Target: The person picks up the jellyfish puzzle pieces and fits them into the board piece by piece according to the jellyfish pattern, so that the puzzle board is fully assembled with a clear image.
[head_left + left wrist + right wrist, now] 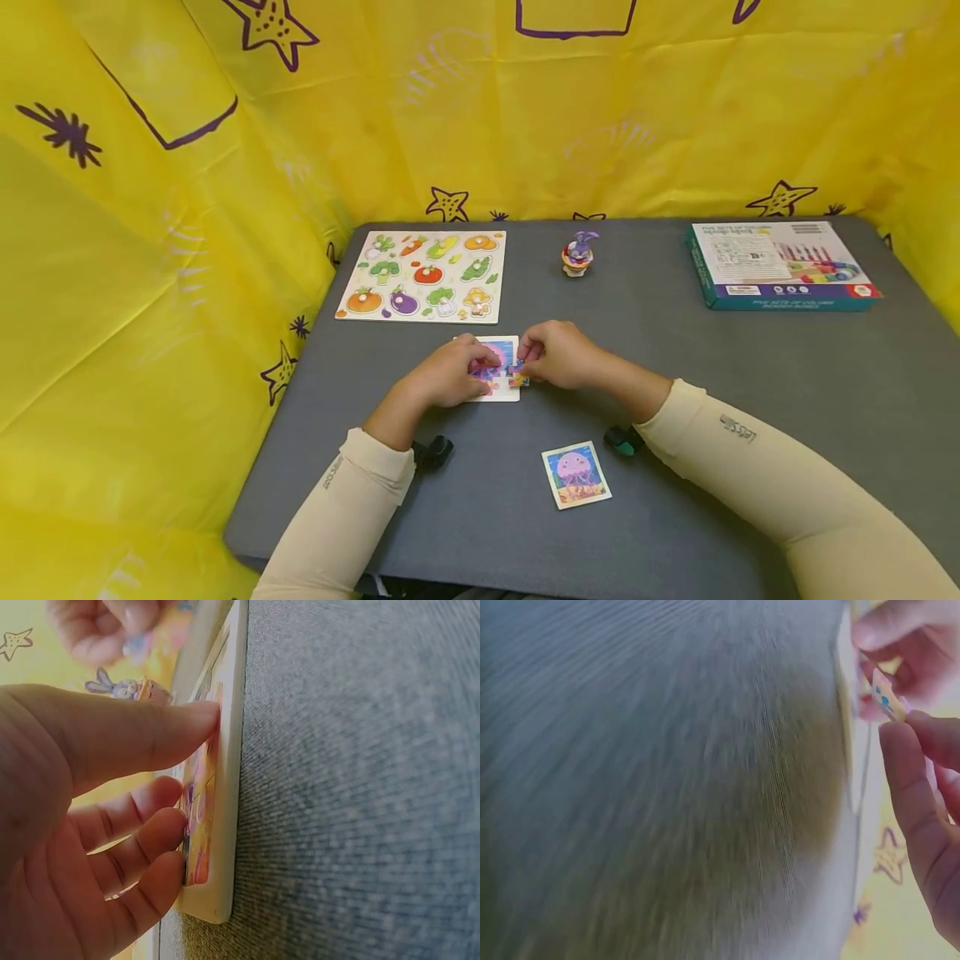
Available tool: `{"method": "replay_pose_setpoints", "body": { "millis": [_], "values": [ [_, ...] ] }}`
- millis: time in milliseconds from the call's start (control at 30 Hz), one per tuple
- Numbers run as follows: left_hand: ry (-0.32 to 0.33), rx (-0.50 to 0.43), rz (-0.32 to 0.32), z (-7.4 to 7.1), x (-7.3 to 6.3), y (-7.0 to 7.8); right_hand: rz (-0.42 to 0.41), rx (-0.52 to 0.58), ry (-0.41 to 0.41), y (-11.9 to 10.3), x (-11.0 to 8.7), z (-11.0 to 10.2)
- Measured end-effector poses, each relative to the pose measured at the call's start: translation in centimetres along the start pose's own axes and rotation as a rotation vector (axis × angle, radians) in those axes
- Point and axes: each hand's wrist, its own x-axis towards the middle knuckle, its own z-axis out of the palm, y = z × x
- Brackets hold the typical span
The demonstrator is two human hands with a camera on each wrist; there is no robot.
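Observation:
A small jellyfish jigsaw in a pale frame [509, 395] lies flat in front of me. My left hand [455, 371] rests on it; in the left wrist view the straight thumb and the fingertips touch the pieces inside the frame [217, 906]. Part of the picture is hidden under that hand. Between thumb and fingertip, my right hand [561, 356] pinches a loose puzzle piece [885, 696], held tilted just above the frame's right side. A matching jellyfish picture card [577, 475] lies face up nearer to me.
Behind the jigsaw lies a vegetable puzzle board [427, 277]. A purple rabbit figurine [578, 254] stands at the back middle, and a flat game box [782, 265] sits at the back right. Yellow cloth walls [450, 125] surround the grey table [480, 500].

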Motion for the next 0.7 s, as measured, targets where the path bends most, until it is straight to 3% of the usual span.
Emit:
{"method": "replay_pose_setpoints", "body": {
  "millis": [267, 400, 700],
  "values": [
    [0.020, -0.038, 0.001, 0.1, 0.1, 0.0, -0.010, -0.124, -0.055, -0.8, 2.0, 2.0],
    [0.031, -0.045, -0.025, 0.2, 0.3, 0.2, -0.017, -0.192, -0.041, -1.0, 2.4, 2.0],
    [0.026, -0.034, -0.048, 0.1, 0.5, 0.3, 0.042, -0.230, -0.038, -0.8, 3.3, 1.6]
  ]
}}
